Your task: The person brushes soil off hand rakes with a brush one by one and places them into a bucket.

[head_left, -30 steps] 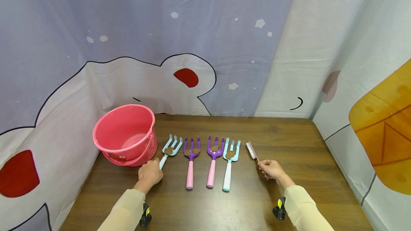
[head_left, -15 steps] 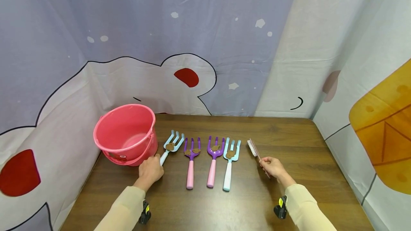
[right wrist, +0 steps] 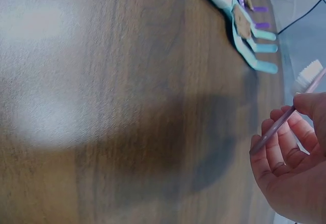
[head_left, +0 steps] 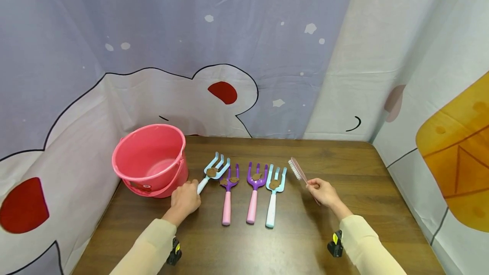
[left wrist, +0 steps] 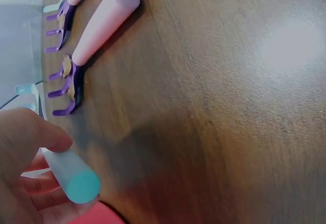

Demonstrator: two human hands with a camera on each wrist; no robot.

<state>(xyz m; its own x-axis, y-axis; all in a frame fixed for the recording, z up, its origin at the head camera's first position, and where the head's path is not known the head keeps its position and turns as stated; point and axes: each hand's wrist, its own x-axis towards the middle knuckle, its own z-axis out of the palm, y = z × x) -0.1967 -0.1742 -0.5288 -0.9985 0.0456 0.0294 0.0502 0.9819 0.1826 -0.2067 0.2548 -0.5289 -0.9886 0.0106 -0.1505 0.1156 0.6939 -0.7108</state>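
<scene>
My left hand (head_left: 186, 198) grips the white handle of a light blue hand fork (head_left: 216, 167), its tines tilted up to the right and overlapping a purple fork in the head view. A brown patch marks that fork's head. In the left wrist view the thumb and fingers wrap the handle, whose turquoise end (left wrist: 84, 186) points at the camera. My right hand (head_left: 322, 192) pinches the thin pink handle of a white-bristled brush (head_left: 296, 169), held above the table. In the right wrist view the handle (right wrist: 275, 130) lies between thumb and fingers, with bristles (right wrist: 309, 74) facing up-left.
A pink bucket (head_left: 149, 152) stands at the back left beside my left hand. Lying in a row are two purple forks with pink handles (head_left: 226, 209) (head_left: 252, 207) and a light blue fork with a white handle (head_left: 271, 211), all with brown patches. A patterned curtain (head_left: 275, 54) hangs behind the table.
The light blue fork in my left hand has risen and moved right, towards the purple fork. My right hand has raised the brush and brought its bristled end slightly left.
</scene>
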